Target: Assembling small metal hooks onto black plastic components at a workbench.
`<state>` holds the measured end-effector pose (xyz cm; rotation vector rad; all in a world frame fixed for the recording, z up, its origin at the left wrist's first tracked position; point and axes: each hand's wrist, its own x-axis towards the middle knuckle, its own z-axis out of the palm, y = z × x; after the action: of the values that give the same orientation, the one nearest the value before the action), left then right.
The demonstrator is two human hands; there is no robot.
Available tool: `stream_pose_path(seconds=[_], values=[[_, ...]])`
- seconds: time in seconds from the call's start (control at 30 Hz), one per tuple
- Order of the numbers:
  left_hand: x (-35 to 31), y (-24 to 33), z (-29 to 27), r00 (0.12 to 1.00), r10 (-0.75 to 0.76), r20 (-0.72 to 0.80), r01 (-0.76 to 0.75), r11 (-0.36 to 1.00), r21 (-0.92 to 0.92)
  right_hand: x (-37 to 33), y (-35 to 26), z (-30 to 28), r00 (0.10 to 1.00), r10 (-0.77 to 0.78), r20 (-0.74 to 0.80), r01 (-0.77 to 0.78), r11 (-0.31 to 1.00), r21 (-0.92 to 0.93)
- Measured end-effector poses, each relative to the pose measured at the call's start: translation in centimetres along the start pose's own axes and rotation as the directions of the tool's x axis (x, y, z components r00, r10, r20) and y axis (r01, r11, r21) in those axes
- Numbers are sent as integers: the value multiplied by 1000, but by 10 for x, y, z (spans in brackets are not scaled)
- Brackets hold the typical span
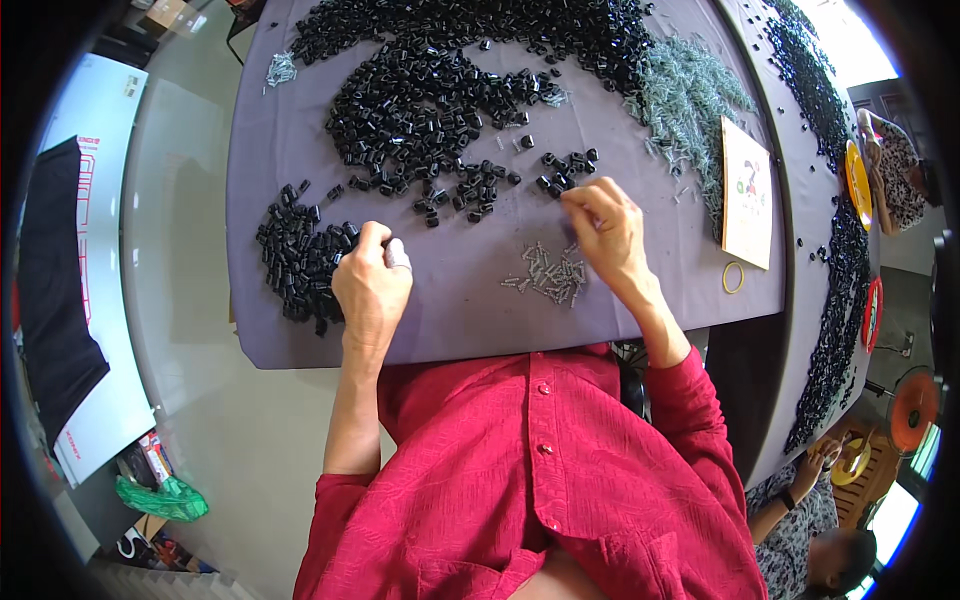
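My left hand point(372, 275) rests on the grey table point(470, 310), fingers curled shut beside a pile of small black plastic parts point(295, 260) at its left; whether it grips a part I cannot tell. My right hand point(605, 228) has its fingertips pinched together just below a small cluster of black parts point(565, 170); what is between the fingers is hidden. A small heap of silver metal pins point(548, 272) lies between my two hands, near my right wrist.
A large spread of black parts point(440, 90) covers the far table, with a heap of silver pins point(685, 95) at the right. A flat card point(746, 195) and a yellow ring point(733, 277) lie at right. Another table of black parts point(835, 270) stands beyond; other people sit there.
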<state>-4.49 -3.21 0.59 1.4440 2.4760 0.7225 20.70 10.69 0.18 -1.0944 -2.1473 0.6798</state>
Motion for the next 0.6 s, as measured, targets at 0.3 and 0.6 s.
stream_pose_path(seconds=[0.3,0.6], values=[[0,29,14,997,60,-54,-68,987,-148,25,9,7,993,-122,9,121,973,-198],[-3,27,30,988,134,-72,-146,969,-199,37,-1,5,992,-123,-25,120,989,-85]])
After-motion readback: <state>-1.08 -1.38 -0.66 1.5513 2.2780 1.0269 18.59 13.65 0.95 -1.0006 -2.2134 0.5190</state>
